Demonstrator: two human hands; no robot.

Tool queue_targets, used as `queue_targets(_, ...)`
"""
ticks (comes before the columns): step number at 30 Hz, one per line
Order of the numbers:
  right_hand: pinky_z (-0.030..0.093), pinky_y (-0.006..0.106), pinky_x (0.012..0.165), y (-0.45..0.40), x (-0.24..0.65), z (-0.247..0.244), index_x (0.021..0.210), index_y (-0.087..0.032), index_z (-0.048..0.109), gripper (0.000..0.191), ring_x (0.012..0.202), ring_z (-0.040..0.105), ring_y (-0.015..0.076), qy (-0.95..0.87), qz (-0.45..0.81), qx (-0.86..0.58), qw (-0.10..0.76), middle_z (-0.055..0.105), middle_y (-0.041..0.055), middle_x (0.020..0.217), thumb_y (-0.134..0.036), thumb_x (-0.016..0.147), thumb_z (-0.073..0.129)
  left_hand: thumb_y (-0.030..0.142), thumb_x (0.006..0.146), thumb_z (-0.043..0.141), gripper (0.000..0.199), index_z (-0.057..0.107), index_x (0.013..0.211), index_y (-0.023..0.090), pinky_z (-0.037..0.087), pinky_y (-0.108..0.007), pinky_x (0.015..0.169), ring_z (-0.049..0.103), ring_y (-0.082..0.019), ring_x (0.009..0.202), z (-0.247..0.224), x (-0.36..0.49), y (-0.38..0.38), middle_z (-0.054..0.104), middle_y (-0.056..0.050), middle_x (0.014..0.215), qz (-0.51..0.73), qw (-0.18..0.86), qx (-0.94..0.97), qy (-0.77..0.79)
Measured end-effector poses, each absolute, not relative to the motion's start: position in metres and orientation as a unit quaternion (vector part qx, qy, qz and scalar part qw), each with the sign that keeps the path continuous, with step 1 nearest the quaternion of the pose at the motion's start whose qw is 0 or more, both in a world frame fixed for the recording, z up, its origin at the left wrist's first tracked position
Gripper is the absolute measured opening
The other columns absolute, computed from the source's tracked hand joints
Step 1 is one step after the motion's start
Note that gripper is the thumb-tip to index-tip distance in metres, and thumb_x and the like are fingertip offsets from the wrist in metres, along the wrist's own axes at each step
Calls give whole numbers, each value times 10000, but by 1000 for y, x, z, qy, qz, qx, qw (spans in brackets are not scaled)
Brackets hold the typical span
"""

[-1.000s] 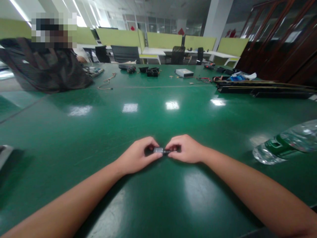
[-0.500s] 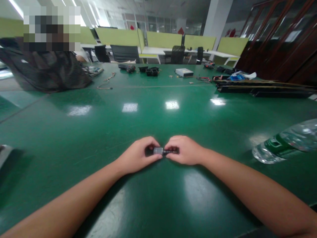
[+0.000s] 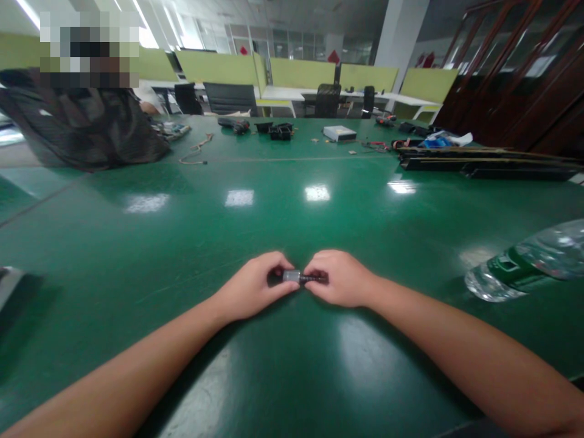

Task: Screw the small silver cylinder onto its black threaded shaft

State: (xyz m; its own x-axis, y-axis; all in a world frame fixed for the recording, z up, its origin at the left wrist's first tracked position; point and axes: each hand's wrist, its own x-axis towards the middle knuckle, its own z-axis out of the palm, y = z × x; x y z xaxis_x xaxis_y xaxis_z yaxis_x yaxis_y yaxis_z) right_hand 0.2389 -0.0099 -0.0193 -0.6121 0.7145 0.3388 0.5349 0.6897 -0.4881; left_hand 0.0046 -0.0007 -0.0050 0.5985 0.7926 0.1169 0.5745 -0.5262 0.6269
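At the middle of the green table, my left hand (image 3: 258, 286) is closed round a small grey metal cylinder (image 3: 291, 277), with thumb and fingertips on its two sides. A thin dark shaft (image 3: 314, 278) runs from the cylinder's right end, lying level. Pinched on this shaft are the thumb and fingers of my right hand (image 3: 342, 278). The fingertips of the two hands are very close together. Part of the cylinder's left end and of the shaft is hidden by the fingers, and what kind of part it is cannot be made out.
A clear plastic bottle (image 3: 515, 264) with a green label lies at the right. Far left stands a large dark bag (image 3: 104, 131), a person behind it. Along the back are a white box (image 3: 339, 133), black parts (image 3: 280, 131) and long black strips (image 3: 456, 161). A grey object (image 3: 9, 286) shows at the left edge.
My right hand has turned slightly about the shaft, its fingers shifting a little. The left hand and the grey cylinder stay in place. The person behind the bag has shifted slightly left.
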Motion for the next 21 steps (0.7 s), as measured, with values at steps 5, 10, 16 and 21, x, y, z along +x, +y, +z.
queue_targets(5, 417, 246, 677, -9, 242, -19, 860, -168, 723, 74, 714, 570, 137, -878, 179, -358, 263, 660, 16, 767, -211, 812, 687, 436, 885, 667, 254, 654, 941, 189, 476, -296, 723, 629, -194, 796, -5, 5, -1, 672, -22, 869, 198, 273, 850, 405)
queue_targets(10, 419, 241, 673, -8, 244, -19, 854, -167, 723, 84, 701, 572, 131, -875, 194, -360, 258, 661, 11, 759, -230, 800, 709, 436, 886, 665, 257, 652, 951, 188, 478, -302, 733, 627, -196, 806, -4, 5, -1, 671, -26, 881, 197, 274, 852, 401)
queue_targets(16, 408, 234, 649, -6, 246, -19, 846, -162, 719, 92, 684, 572, 126, -872, 205, -368, 250, 657, 10, 748, -240, 796, 719, 428, 879, 668, 251, 653, 951, 187, 484, -305, 741, 634, -201, 817, -3, 5, -1, 682, -33, 893, 197, 273, 851, 403)
queue_targets(21, 405, 238, 649, -5, 249, -19, 836, -167, 716, 89, 670, 569, 126, -877, 204, -363, 241, 658, 9, 743, -235, 780, 729, 438, 880, 660, 260, 655, 954, 188, 492, -306, 738, 634, -202, 812, -3, 5, -1, 683, -35, 888, 197, 273, 853, 400)
